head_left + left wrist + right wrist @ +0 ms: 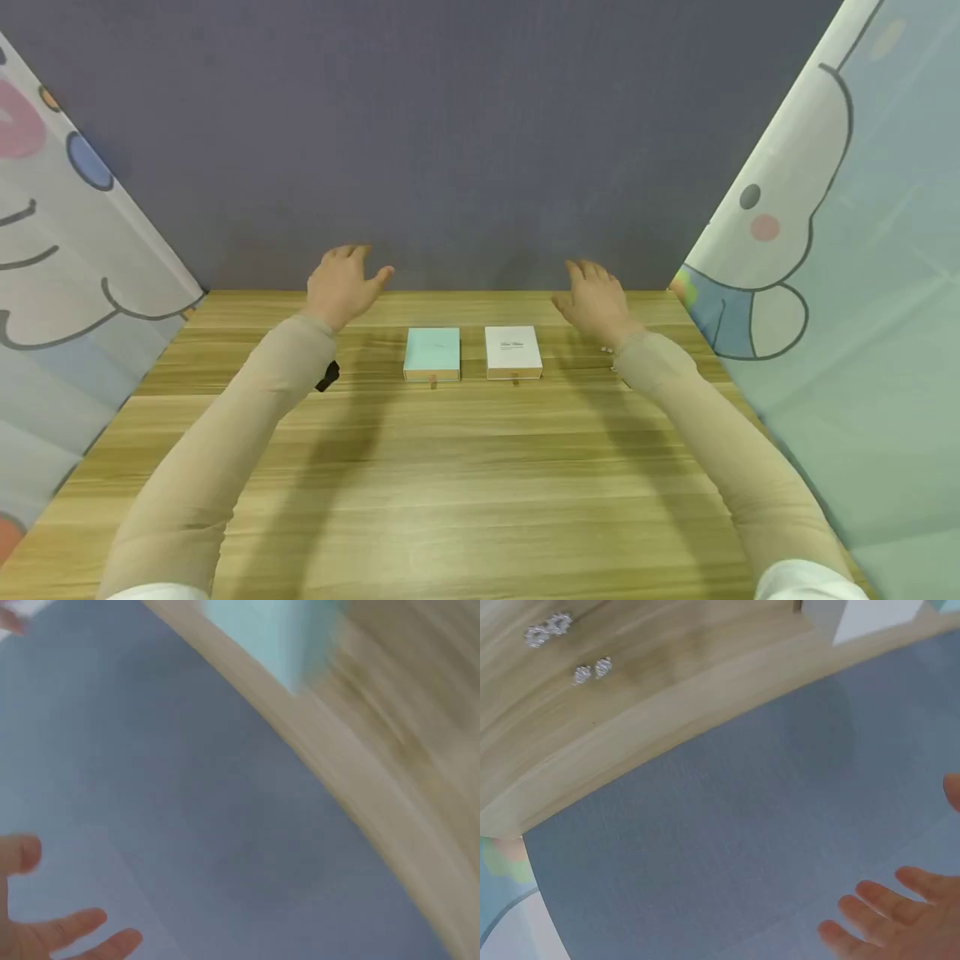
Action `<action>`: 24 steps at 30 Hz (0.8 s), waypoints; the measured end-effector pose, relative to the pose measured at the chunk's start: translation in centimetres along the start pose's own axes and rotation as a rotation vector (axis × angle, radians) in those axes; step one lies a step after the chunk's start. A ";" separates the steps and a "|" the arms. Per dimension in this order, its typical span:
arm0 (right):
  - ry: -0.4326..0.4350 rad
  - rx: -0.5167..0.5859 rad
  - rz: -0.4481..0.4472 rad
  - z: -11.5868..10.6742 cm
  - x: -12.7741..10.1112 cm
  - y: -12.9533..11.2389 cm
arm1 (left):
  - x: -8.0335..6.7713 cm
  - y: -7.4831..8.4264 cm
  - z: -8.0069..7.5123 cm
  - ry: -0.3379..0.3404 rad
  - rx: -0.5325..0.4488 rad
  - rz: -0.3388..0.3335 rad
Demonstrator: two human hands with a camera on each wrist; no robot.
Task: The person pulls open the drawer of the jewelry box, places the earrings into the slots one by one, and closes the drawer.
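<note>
My left hand [343,287] is raised over the far left part of the table, fingers loosely spread, holding nothing. On the other side my right hand [596,302] hovers over the far right part, its fingers [870,919] apart and nothing in them. Between the two hands lie a mint-green box [432,353] and, to its right, a white box [513,352] with dark lettering; each has a small tab at its front. Sparkling silver earrings [592,670] and a larger silver pair [547,630] lie on the wood near the right hand, mostly hidden by the arm in the head view.
A small black object [327,376] sits beside the left forearm, partly covered. The wood-grain table [465,492] meets a grey-blue panel [465,150] at the back. Cartoon-print curtains [847,400] hang at both sides.
</note>
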State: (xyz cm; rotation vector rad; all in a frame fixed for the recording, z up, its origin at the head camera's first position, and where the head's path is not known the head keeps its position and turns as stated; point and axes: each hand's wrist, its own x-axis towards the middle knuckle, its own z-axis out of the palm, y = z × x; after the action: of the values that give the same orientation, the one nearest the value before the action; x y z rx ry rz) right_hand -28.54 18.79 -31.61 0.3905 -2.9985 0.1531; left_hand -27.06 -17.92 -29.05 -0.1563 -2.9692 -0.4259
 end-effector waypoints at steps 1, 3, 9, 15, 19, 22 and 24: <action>0.021 -0.001 -0.025 0.1 -0.4 0.0 | -0.4 0.4 0.2 0.015 -0.052 -0.004; 0.060 -0.007 -0.068 0.5 -1.2 0.1 | -1.2 1.0 0.5 0.033 -0.155 0.002; 0.143 0.011 -0.135 1.5 -2.9 0.0 | -3.3 2.7 1.5 0.039 -0.314 0.085; 0.180 0.130 -0.179 2.7 -4.2 0.1 | -5.0 3.7 2.5 -0.009 -0.415 0.142; 0.183 0.182 -0.206 4.0 -5.2 -0.3 | -5.8 4.0 3.8 -0.026 -0.493 0.183; 0.187 0.202 -0.233 4.8 -5.8 -0.5 | -6.3 4.5 4.7 -0.033 -0.525 0.202; 0.176 0.235 -0.234 5.4 -6.1 -0.6 | -6.6 4.8 5.4 -0.029 -0.531 0.219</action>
State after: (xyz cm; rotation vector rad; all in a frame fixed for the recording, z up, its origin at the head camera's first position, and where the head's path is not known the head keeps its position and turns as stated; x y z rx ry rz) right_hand -23.01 19.11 -37.71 0.7062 -2.7420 0.4918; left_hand -20.63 -12.36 -33.87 -0.5364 -2.7471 -1.1713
